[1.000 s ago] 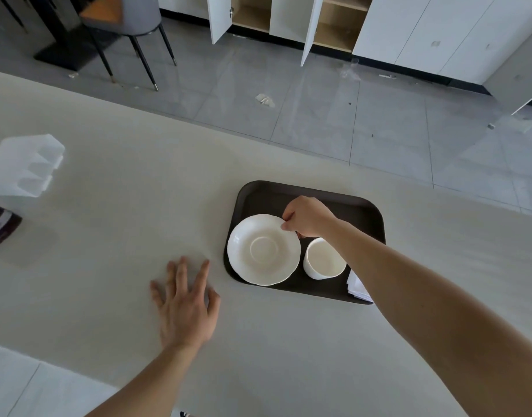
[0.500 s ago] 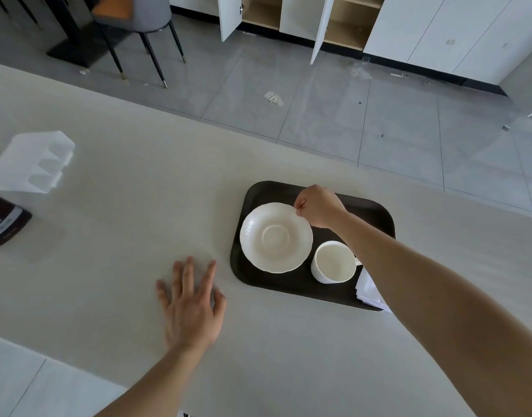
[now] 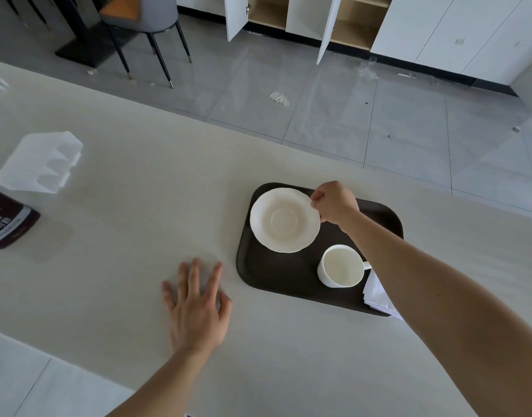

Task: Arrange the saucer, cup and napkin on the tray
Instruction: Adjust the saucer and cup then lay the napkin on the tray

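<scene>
The head camera looks down on one dark tray (image 3: 276,284) lying on a pale table (image 3: 138,182). On the tray there is one white saucer (image 3: 284,220) at the far left part, one white cup (image 3: 340,266) nearer and to the right of it, standing upright and apart from the saucer, and one folded white napkin (image 3: 377,293) at the tray's near right corner, partly hidden under the forearm and reaching over the tray's edge. Whether the napkin touches the cup cannot be told.

Two hands show. The right hand (image 3: 337,203) is curled, its thumb and fingertips pinching the saucer's right rim. The left hand (image 3: 198,311) lies flat on the table with fingers spread, just left of the tray and holding nothing.

At the table's left side stand one clear plastic holder (image 3: 39,164) and one dark brown packet (image 3: 9,221) with white lettering, close together.

Beyond the table is a grey tiled floor (image 3: 319,100) with a few scraps on it, one grey chair (image 3: 144,22) with black legs, and white cupboards (image 3: 424,25), two of their doors open.
</scene>
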